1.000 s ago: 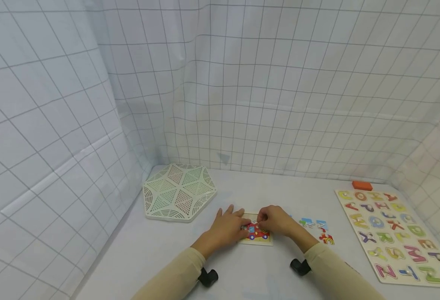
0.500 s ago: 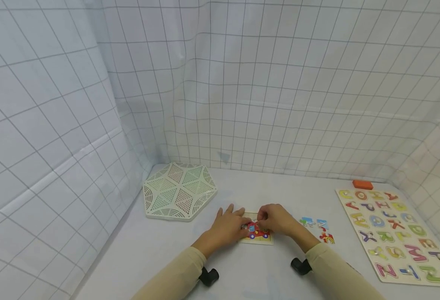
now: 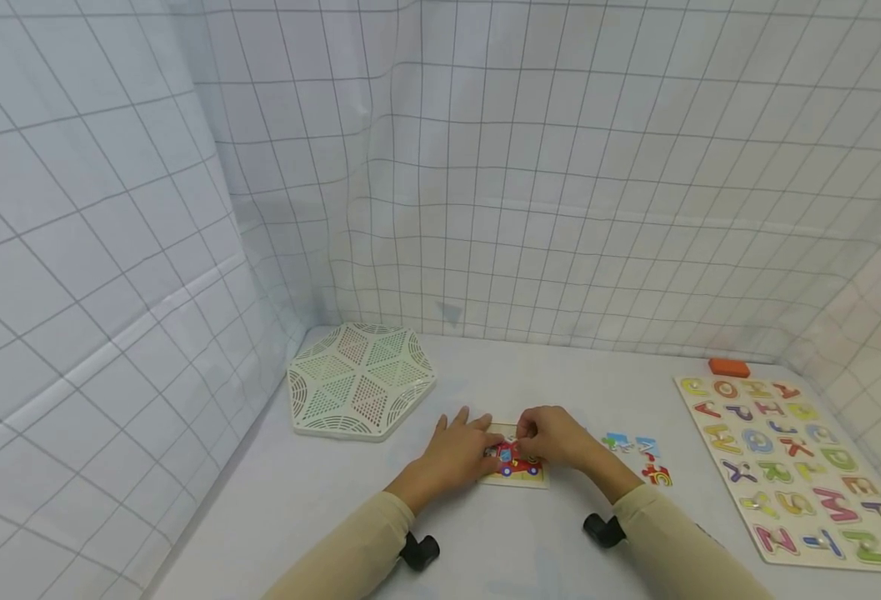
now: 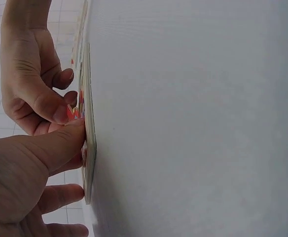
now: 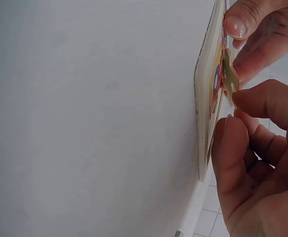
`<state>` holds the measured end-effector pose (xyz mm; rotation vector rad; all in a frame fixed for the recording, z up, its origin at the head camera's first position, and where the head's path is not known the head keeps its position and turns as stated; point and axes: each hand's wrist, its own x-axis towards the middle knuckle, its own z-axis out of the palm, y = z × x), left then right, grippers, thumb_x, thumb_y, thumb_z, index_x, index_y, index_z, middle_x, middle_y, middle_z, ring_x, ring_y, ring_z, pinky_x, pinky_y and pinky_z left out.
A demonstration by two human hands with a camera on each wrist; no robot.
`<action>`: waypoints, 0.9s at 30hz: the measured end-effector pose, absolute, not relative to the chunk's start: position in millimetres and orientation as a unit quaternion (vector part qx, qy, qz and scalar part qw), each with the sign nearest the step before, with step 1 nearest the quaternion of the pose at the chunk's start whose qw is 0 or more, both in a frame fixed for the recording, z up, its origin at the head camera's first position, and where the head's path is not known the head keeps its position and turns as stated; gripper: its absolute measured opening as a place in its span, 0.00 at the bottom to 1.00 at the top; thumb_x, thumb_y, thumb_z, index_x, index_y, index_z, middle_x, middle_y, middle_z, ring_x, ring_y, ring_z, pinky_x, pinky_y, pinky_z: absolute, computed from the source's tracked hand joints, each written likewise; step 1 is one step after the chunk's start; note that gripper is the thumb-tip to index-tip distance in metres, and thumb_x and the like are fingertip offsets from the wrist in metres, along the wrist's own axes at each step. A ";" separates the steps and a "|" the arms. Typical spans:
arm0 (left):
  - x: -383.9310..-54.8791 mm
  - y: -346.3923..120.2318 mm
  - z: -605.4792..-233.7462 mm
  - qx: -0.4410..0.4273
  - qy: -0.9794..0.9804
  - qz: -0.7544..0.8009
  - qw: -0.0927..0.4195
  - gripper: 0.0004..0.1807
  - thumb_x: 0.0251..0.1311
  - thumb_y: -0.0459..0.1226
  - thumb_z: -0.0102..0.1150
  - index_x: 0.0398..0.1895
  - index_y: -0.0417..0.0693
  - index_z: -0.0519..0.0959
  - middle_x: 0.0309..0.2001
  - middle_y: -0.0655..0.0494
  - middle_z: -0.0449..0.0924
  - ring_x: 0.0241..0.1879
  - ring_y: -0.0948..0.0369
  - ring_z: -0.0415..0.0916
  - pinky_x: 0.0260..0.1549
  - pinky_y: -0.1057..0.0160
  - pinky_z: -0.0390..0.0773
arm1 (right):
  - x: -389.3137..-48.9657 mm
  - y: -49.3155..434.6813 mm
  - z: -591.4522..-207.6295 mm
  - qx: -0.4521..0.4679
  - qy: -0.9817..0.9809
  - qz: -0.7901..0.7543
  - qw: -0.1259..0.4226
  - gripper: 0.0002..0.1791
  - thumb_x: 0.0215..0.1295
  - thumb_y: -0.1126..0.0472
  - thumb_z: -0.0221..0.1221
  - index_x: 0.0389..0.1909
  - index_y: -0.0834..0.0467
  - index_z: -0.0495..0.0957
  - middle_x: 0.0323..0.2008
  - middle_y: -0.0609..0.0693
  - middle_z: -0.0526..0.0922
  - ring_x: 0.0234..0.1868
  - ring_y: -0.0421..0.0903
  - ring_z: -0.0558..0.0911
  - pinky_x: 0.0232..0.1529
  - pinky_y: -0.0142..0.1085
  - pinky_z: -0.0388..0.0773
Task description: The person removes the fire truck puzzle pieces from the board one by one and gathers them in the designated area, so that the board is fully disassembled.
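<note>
Right wrist view: the right hand [image 5: 265,153], fingers clamped on a jigsaw piece [image 5: 229,76], holds it tilted over the red-vehicle puzzle board [image 5: 201,98]; the left hand [image 3: 451,450], fingers spread, rests at the board's left.

White bench [image 3: 500,546]: perforated hexagonal board [image 3: 361,383] far left, car puzzle [image 3: 511,482] mid-bench, loose pieces [image 3: 647,447], alphabet board [image 3: 800,557], orange block [image 3: 728,367] toward right.

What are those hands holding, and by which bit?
The right hand pinches a puzzle piece by its edge; the left hand rests on the puzzle board.
</note>
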<state>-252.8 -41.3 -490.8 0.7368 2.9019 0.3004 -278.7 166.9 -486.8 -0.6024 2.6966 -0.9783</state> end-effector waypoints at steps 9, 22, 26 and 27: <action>-254.0 -39.9 -489.8 0.247 0.962 0.095 0.069 0.24 0.67 0.53 0.63 0.65 0.62 0.81 0.73 0.53 0.69 0.75 0.39 0.58 0.67 0.30 0.59 | -278.7 169.4 -486.0 -0.210 0.912 -0.338 0.098 0.06 0.56 0.65 0.67 0.27 0.54 0.78 0.22 0.42 0.77 0.21 0.38 0.74 0.22 0.31 0.71; -254.7 -41.4 -491.9 0.242 0.962 0.102 0.072 0.23 0.67 0.53 0.63 0.64 0.63 0.81 0.74 0.53 0.69 0.76 0.38 0.57 0.68 0.29 0.58 | -282.4 170.4 -489.9 -0.206 0.904 -0.357 0.114 0.05 0.59 0.68 0.64 0.36 0.57 0.84 0.27 0.43 0.82 0.28 0.40 0.77 0.29 0.32 0.76; -254.6 -41.2 -492.5 0.242 0.962 0.102 0.067 0.23 0.66 0.53 0.63 0.63 0.63 0.82 0.73 0.53 0.69 0.75 0.38 0.58 0.67 0.29 0.59 | -282.5 171.6 -490.5 -0.204 0.901 -0.364 0.118 0.06 0.57 0.69 0.65 0.34 0.58 0.86 0.27 0.44 0.83 0.28 0.40 0.78 0.29 0.32 0.77; -254.4 -41.0 -492.8 0.243 0.962 0.103 0.066 0.23 0.67 0.53 0.63 0.63 0.62 0.82 0.73 0.53 0.70 0.75 0.38 0.58 0.67 0.29 0.59 | -282.4 171.6 -490.1 -0.207 0.900 -0.365 0.117 0.06 0.57 0.69 0.65 0.34 0.58 0.86 0.27 0.44 0.84 0.28 0.40 0.78 0.28 0.32 0.77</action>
